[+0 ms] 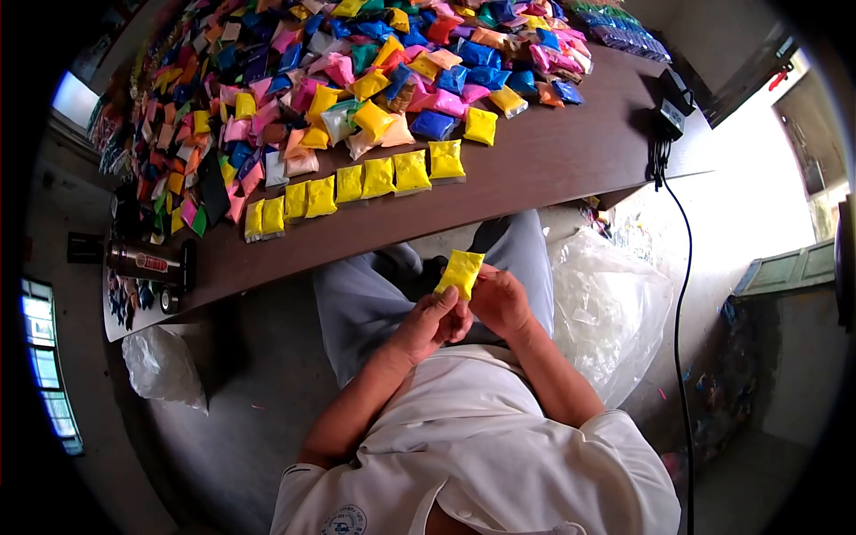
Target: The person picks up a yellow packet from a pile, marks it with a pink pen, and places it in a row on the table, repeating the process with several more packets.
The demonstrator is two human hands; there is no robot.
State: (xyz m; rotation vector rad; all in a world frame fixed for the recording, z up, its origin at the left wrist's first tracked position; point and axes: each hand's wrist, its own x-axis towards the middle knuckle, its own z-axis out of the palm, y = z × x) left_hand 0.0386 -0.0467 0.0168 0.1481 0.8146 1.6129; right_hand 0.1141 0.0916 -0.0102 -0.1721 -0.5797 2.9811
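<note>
Yellow packet (461, 271) above grey trousers (355, 299): I see the left hand (431, 323) clamp its lower end between thumb and fingers; the right hand (502, 300) is at its edge, grip unclear. Beyond, a packet row (379, 176) lines the brown table (544, 156).

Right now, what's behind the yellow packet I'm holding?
Around the yellow packet, I see grey trousers and a dark area. Whatever lies directly behind it, including any fingertips, is covered by the packet and your left hand.
</note>
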